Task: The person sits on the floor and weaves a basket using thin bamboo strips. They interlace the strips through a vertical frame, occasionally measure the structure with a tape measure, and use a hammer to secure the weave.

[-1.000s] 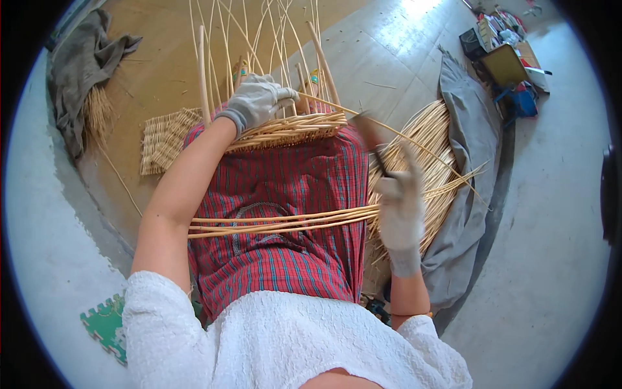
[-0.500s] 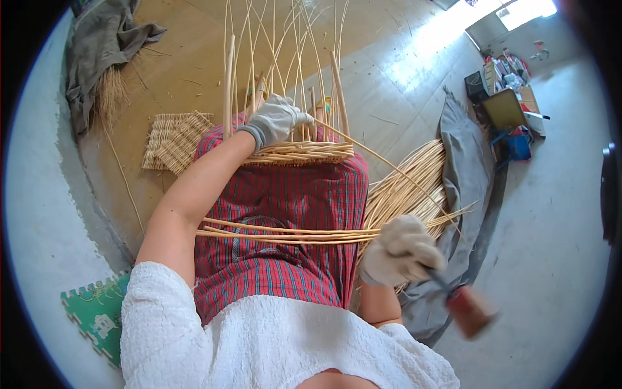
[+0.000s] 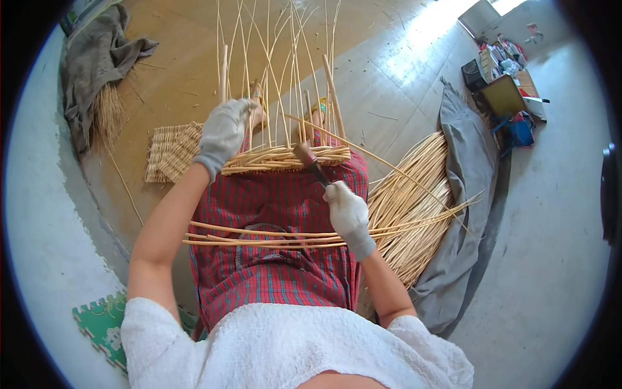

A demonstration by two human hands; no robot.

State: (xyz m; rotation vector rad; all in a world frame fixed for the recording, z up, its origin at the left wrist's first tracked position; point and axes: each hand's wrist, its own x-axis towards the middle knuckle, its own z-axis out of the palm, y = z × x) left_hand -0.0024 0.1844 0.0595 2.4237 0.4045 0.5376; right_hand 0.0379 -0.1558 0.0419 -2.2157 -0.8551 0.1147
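Observation:
My gloved left hand (image 3: 221, 136) is closed round wicker rods at the upper left of a partly woven piece (image 3: 285, 161) resting over my red checked cloth (image 3: 272, 272), with tall uprights rising from it. My gloved right hand (image 3: 348, 214) grips the dark handle of a hammer-like tool (image 3: 304, 154). Its reddish-brown head is at the woven band, right of my left hand; whether it touches is unclear. A few long loose canes (image 3: 285, 241) lie across my lap below both hands. A long single cane (image 3: 389, 168) slants from the uprights down to the right.
Woven mats (image 3: 170, 155) lie at left, near dark sacking (image 3: 97, 58) over straw. A pile of peeled rods (image 3: 408, 214) and a grey cloth (image 3: 463, 155) are at right. A green foam mat (image 3: 103, 327) is lower left; boxes and clutter (image 3: 502, 87) stand upper right.
The tool in my right hand has swung from down at the lower right up to the woven band. My left hand has shifted left, its fingers now higher among the uprights.

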